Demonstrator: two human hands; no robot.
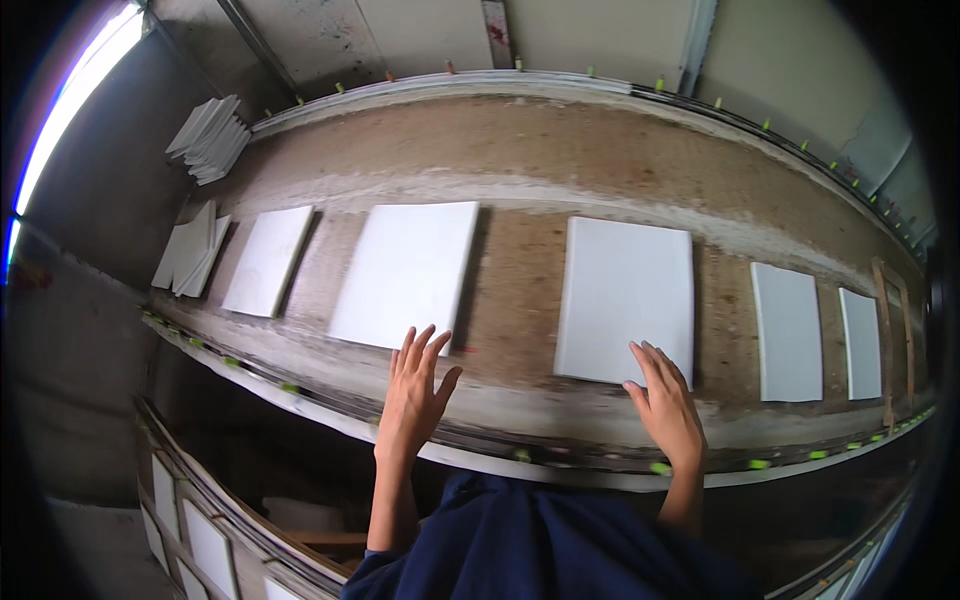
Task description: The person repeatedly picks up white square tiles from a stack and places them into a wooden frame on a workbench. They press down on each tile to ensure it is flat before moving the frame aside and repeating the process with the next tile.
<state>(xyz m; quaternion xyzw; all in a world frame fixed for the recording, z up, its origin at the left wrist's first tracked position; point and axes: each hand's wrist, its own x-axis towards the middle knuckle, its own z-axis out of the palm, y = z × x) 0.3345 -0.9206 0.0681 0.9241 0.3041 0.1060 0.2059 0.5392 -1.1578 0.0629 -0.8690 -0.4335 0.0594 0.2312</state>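
Several flat white rectangular pieces lie in a row along a long brown table (520,300); whether they are cloth, paper or board I cannot tell. My left hand (410,395) is at the near edge of the left-middle white piece (408,270), fingers stretched out and thumb apart. Over the near right corner of the right-middle white piece (628,290) is my right hand (668,405), its fingers extended too. Neither hand grips anything. Whether the fingertips touch the pieces is unclear.
Further white pieces lie left (268,260) and right (788,330). A fanned white stack (210,138) sits at the far left corner. Rails with green markers (660,468) edge the table. A wooden frame (890,340) stands at the right end. Below left, another surface holds white panels (208,548).
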